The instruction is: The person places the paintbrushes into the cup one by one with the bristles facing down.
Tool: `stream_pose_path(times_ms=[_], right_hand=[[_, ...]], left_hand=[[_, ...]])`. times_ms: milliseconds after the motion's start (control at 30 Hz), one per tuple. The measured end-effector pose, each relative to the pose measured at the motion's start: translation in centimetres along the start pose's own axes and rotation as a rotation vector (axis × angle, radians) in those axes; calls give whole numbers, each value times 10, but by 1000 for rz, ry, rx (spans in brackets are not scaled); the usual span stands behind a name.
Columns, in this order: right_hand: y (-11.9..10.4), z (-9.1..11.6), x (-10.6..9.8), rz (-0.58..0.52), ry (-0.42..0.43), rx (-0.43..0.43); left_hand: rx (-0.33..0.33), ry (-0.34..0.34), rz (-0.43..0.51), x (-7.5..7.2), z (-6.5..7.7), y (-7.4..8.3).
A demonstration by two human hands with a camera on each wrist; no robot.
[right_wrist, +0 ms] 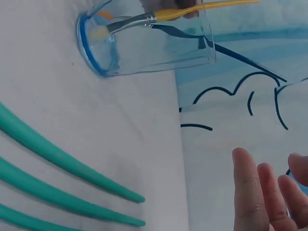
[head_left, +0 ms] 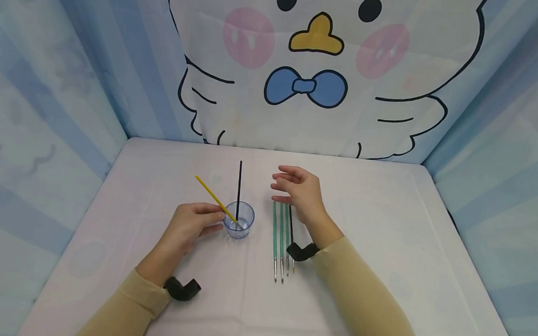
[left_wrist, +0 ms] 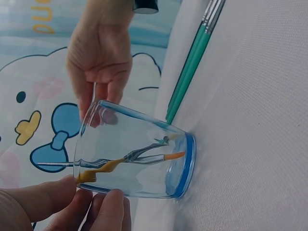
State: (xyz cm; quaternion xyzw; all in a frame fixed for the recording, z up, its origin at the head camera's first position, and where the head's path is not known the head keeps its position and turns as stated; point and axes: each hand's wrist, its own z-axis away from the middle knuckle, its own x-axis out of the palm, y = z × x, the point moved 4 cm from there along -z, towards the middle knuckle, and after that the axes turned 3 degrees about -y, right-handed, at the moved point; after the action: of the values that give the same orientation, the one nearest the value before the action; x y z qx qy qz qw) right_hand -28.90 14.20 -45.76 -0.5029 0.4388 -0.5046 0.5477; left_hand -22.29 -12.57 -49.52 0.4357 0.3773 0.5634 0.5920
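My left hand holds the side of a clear, blue-tinted cup, its thumb near the rim and its fingers against the wall. Two paintbrushes lean in the cup, bristles down: one with a yellow handle, one with a dark handle. To the cup's right, several green-handled paintbrushes lie side by side with a dark-handled paintbrush, metal ends towards me. Above their far handle ends, my right hand is raised with its fingers loosely extended and nothing visible in them.
A pale cloth covers the table. Behind its far edge hangs a backdrop with a cartoon figure, and patterned blue curtains flank both sides. Black wrist-camera mounts stick out at both cuffs.
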Motion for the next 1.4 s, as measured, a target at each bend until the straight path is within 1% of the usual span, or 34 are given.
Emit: stream_pose_path(times_ms=[233, 433, 667, 767, 1067, 1267, 1400], right_hand=[[17, 3, -19, 40, 33, 108], [30, 8, -35, 69, 74, 167], [41, 13, -51, 153, 119, 263], [44, 13, -55, 187, 120, 296], [50, 13, -57, 266, 108, 340], [53, 10, -55, 321, 123, 349], [52, 9, -52, 371, 135, 353]], left_hand=[[-5, 6, -11, -1, 0, -1], [-5, 5, -8, -1, 0, -1], [-16, 13, -20, 0, 0, -2], [-18, 16, -19, 0, 1, -1], [-21, 14, -18, 0, 1, -1], [-22, 12, -2, -1, 0, -2], [-29, 14, -15, -1, -1, -3]])
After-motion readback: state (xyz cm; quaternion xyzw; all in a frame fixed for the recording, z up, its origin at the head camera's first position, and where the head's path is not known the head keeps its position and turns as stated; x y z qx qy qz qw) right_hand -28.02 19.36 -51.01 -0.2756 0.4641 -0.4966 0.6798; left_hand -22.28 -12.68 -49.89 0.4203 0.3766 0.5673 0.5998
